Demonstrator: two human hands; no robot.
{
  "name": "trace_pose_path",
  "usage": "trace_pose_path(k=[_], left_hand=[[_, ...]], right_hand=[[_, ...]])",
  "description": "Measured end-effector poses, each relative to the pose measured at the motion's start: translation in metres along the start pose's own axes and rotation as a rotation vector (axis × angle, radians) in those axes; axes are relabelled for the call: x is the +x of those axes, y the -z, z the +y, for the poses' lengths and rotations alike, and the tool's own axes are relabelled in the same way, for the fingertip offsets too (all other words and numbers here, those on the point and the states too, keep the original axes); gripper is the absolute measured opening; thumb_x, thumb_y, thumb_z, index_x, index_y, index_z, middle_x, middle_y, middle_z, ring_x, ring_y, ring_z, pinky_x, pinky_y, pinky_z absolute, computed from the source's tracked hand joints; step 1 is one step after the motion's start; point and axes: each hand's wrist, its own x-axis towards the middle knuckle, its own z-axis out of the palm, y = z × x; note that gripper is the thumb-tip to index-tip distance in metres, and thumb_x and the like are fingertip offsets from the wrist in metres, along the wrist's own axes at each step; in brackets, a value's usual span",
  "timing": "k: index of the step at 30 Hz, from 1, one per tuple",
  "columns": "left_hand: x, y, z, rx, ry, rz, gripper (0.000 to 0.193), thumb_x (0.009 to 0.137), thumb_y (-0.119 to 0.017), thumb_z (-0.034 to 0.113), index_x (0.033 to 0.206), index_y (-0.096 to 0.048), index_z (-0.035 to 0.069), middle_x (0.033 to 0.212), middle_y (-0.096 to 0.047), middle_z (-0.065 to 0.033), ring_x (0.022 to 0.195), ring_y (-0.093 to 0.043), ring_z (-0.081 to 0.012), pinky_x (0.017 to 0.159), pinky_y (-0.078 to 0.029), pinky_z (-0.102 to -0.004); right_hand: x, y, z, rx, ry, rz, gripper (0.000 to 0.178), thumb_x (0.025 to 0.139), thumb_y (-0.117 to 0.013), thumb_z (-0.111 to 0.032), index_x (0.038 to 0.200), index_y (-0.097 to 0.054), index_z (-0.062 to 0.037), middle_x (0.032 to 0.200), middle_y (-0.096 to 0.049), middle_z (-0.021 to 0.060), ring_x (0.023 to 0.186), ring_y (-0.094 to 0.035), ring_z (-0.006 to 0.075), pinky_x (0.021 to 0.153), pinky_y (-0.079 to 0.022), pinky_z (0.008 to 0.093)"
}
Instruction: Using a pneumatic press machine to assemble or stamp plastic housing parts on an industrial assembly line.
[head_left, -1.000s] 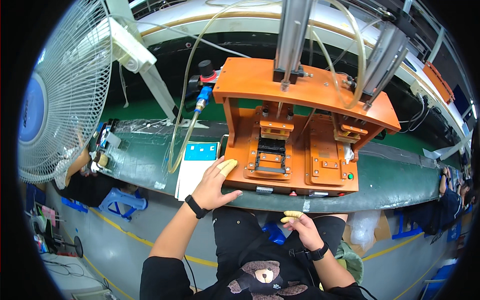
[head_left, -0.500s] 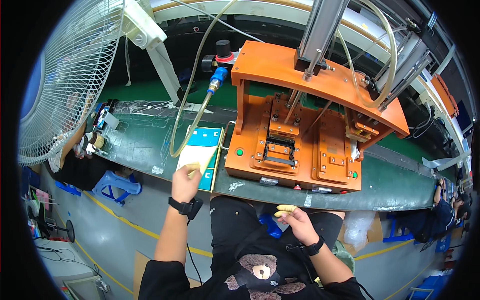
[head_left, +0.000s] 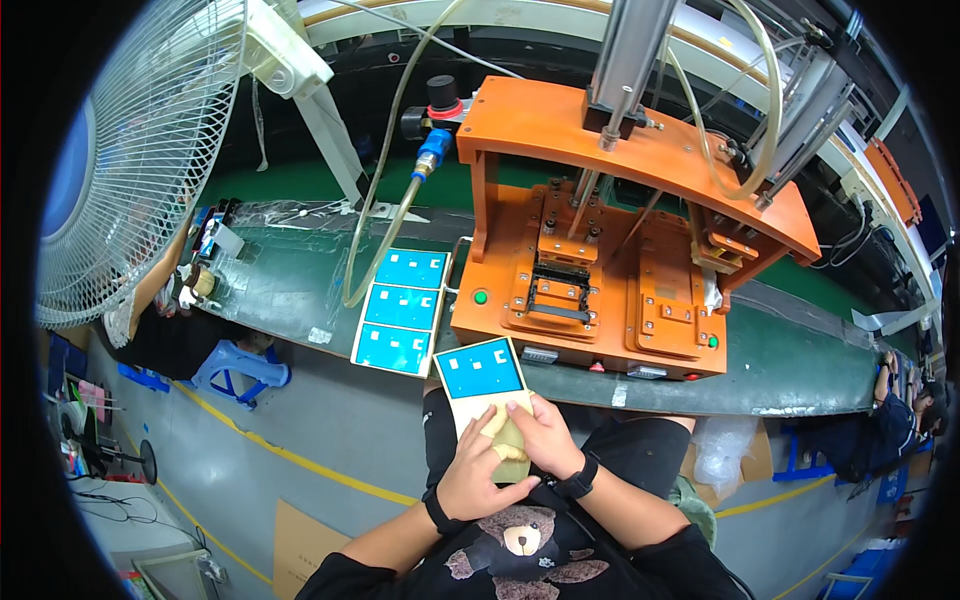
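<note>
A pale sheet with a blue rectangular panel [head_left: 478, 368] is held over my lap, tilted, its blue end pointing away from me. My left hand [head_left: 472, 482] grips its lower part, and pale finger covers show on some fingers. Pressed against the same part from the right is my right hand [head_left: 548, 440], thumb on top. My fingers hide much of the sheet's lower half. Beside it on the bench's front edge lies another pale sheet [head_left: 362, 340] with three blue panels, each bearing small white cutouts; whether more sheets lie beneath, I cannot tell.
An orange press machine [head_left: 640, 345] with a black-edged fixture [head_left: 560, 298] stands on the green bench [head_left: 790, 350]. A clear hose [head_left: 365, 225] loops down by the blue-panelled sheet. A large fan [head_left: 140, 170] is at the left. Other people sit at both ends.
My left hand has brought the sheet from the bench toward my lap, exposing the panels beneath. My right hand has moved left and now grips the sheet too.
</note>
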Motion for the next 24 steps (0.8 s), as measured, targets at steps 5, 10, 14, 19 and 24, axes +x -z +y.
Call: trace_pose_path(k=[5,10,14,19,24], left_hand=[[0.014,0.004,-0.009,-0.051,0.010,0.127,0.047,0.076,-0.077,0.023,0.115,-0.063,0.001,0.131,-0.054,-0.0204,0.126,-0.047,-0.0402,0.107,-0.036,-0.0469],[0.047,-0.005,0.002,0.019,-0.079,0.162,0.042,0.074,-0.078,0.006,0.113,-0.065,0.000,0.115,-0.065,-0.0176,0.106,-0.063,-0.0326,0.094,-0.049,-0.0382],[0.054,-0.020,0.002,-0.213,-0.058,0.085,0.029,0.077,-0.075,0.002,0.105,-0.070,-0.001,0.104,-0.070,-0.0164,0.097,-0.068,-0.0282,0.088,-0.052,-0.0342],[0.058,-0.033,-0.001,-0.987,0.195,0.143,0.016,0.093,-0.059,0.001,0.106,-0.068,-0.003,0.109,-0.069,-0.0175,0.102,-0.067,-0.0259,0.095,-0.049,-0.0387],[0.056,-0.044,-0.015,-1.416,0.291,0.131,0.018,0.095,-0.058,0.007,0.109,-0.067,0.001,0.108,-0.069,-0.0175,0.101,-0.067,-0.0293,0.094,-0.050,-0.0457]], right_hand=[[-0.023,0.011,-0.005,-0.322,0.180,0.134,0.019,0.098,-0.054,-0.012,0.107,-0.063,0.0018,0.090,-0.069,0.0050,0.079,-0.062,0.0078,0.070,-0.051,0.0259],[-0.043,0.017,-0.035,-0.826,0.410,0.065,0.017,0.087,-0.064,-0.009,0.102,-0.065,-0.0021,0.081,-0.065,0.0144,0.070,-0.065,0.0293,0.062,-0.052,0.0347],[-0.061,0.034,-0.056,-0.943,0.585,0.124,0.018,0.084,-0.066,-0.007,0.101,-0.067,-0.0058,0.079,-0.064,0.0127,0.071,-0.065,0.0319,0.062,-0.053,0.0382],[-0.123,0.110,-0.051,-0.628,0.414,0.455,0.013,0.088,-0.065,-0.005,0.100,-0.067,-0.0006,0.085,-0.068,0.0060,0.074,-0.065,0.0151,0.067,-0.052,0.0288],[-0.271,0.274,0.061,0.141,0.472,1.360,0.019,0.093,-0.059,-0.012,0.107,-0.061,0.0004,0.097,-0.067,0.0049,0.082,-0.063,0.0132,0.076,-0.050,0.0268]])
